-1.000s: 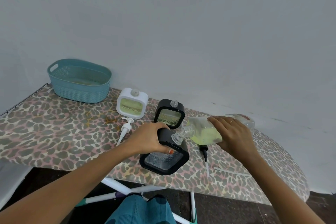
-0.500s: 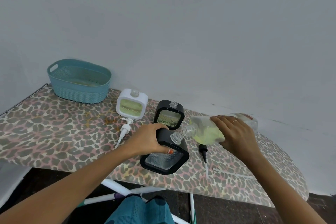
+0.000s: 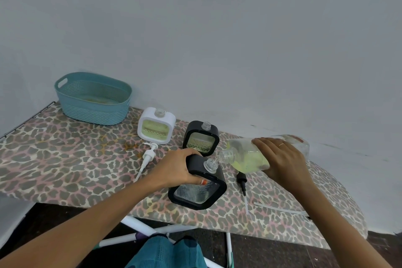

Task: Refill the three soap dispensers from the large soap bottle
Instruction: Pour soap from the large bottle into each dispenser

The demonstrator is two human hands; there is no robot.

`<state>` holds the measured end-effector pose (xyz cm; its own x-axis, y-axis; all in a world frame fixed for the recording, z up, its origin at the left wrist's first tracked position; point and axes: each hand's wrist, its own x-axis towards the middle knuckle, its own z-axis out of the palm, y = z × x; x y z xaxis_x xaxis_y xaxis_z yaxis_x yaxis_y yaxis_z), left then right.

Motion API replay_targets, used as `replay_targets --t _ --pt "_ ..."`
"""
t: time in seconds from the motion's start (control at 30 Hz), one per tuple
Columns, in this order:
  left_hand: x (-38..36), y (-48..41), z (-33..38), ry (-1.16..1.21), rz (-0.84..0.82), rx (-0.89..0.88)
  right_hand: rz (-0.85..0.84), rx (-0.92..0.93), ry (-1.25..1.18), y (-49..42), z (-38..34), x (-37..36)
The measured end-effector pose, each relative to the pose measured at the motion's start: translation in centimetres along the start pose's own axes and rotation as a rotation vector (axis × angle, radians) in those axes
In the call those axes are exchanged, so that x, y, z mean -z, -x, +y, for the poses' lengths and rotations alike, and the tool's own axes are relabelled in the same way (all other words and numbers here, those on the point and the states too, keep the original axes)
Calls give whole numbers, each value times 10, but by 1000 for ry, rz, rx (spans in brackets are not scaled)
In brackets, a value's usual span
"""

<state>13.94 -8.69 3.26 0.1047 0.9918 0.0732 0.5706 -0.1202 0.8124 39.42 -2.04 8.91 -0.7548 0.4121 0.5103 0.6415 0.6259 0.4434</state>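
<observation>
The middle of the large soap bottle is being covered by the right hand. Any soap stream at its mouth is too faint to be told. Both forearms are being cut off by the near edge.

Leopard print in grey, pink and cream covers the ironing board. Teal woven-look basket at its far left corner. One white dispenser, two black ones. Yellow-green soap in the clear bottle.
</observation>
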Motion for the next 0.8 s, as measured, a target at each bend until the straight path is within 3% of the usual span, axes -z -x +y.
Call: replay_targets --t 0.8 --pt "-7 -2 -3 85 13 -4 -19 -3 -12 -1 8 5"
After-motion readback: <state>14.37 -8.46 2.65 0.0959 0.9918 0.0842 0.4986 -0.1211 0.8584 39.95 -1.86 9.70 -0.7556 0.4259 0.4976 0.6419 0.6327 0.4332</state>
